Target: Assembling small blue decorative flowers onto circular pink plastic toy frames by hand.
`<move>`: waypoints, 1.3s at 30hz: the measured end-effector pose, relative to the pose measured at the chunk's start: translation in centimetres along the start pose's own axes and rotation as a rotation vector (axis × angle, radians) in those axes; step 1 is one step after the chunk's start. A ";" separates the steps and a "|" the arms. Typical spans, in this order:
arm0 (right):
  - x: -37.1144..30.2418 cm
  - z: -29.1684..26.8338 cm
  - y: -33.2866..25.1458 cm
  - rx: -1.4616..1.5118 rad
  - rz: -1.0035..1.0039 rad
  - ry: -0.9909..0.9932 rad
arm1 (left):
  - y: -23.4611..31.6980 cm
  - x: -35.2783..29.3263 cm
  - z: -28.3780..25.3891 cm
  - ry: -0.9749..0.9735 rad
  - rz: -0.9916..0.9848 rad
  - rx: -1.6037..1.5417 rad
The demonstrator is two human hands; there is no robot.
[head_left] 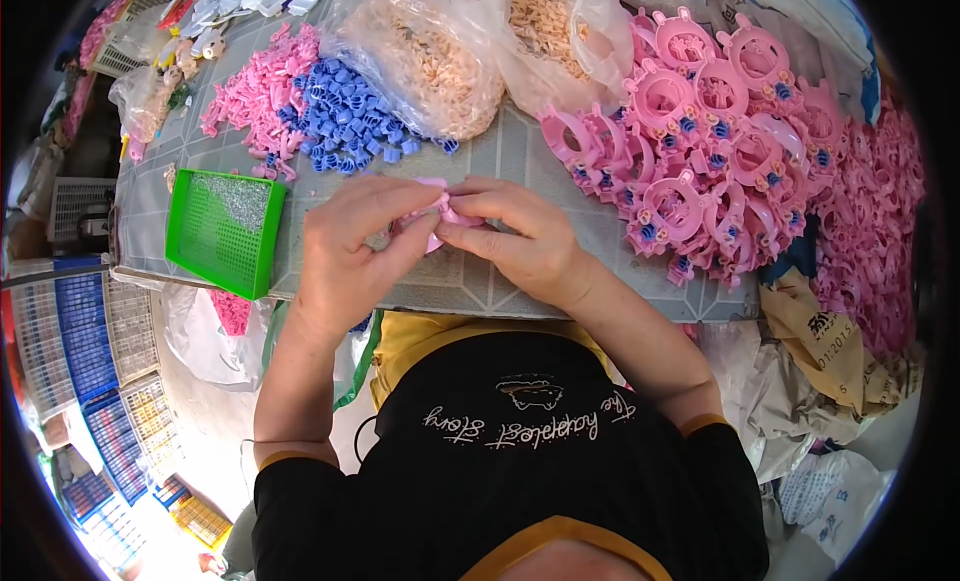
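Note:
Close to the table's front edge, my two hands meet over a small pink plastic part [455, 215]. My left hand [350, 243] pinches it between thumb and fingers, and my right hand [522, 233] grips it from the other side. Most of the part is covered by my fingers, so its full shape cannot be made out. Beyond my hands lie a heap of small blue plastic pieces [355, 116] and a heap of small pink pieces [262, 96]. To the right is a big pile of pink ring-shaped pieces with rounded ears [680, 206], several with blue bits attached.
A green tray [262, 243] with tiny silvery parts [228, 196] sits left of my hands. Clear bags of peach-coloured pieces [425, 56] [548, 31] stand at the back. Crates [85, 326] are stacked on the left; more pink parts [868, 221] hang at far right.

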State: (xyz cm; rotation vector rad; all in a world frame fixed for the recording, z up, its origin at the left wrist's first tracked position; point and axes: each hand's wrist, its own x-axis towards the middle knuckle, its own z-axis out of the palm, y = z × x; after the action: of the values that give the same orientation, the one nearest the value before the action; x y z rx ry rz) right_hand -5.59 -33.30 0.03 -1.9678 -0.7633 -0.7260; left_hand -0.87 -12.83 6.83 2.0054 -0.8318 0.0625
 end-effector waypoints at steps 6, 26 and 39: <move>-0.3 0.3 0.3 0.013 0.012 -0.024 | -0.7 -0.2 0.6 0.056 0.051 0.016; 3.7 -9.6 -3.9 -0.342 0.181 0.281 | -1.0 -0.7 1.6 0.191 -0.068 0.044; 0.9 -15.4 -3.1 -1.060 0.436 0.287 | -0.2 -0.1 2.9 -0.072 0.007 0.117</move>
State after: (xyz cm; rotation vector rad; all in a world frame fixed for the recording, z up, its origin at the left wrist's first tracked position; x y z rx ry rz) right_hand -10.31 -45.21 9.09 -2.7096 0.3407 -1.2426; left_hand -1.63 -14.99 5.03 2.1255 -0.8988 0.0445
